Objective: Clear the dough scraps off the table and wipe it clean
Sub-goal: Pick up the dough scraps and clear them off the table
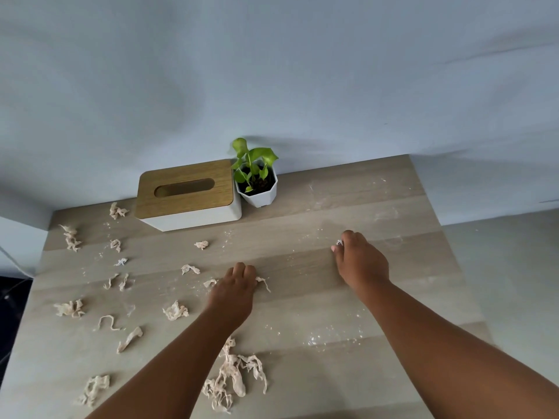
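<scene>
Pale blue-grey backdrop behind, wood-grain worktop (348, 297) in front, w/ a tissue box (187, 195) and small potted plant (257, 176) at the far edge.

Dough scraps are nearly all on the left half and near-centre; right half shows only flour smears. Biggest clump (231, 378) lies near edge, just right of the left forearm, long axis running roughly away from the person. Smaller bits scattered far-left, e.g. curled scrap (175, 310) just left of the left wrist and a small one (201, 244) near the tissue box.

Left hand (234, 293) is palm-down on the worktop, fingers curled narrow over a thin strip (262, 282) that pokes out on both sides of the knuckles, so strip's long axis runs left-right under the hand. Looks like it's pinching or raking it; can't tell if it's actually gripped.

Right hand (361, 264) is further out and to the right, fingers bunched, w/ a tiny white crumb (339, 242) at the fingertips, prob. held.

Key relation: remaining scraps lie left of and nearer than both hands, so left hand is much the closer one; right would have to cross over. Next sweep prob. goes leftward/inward. Wiping not started yet.
</scene>
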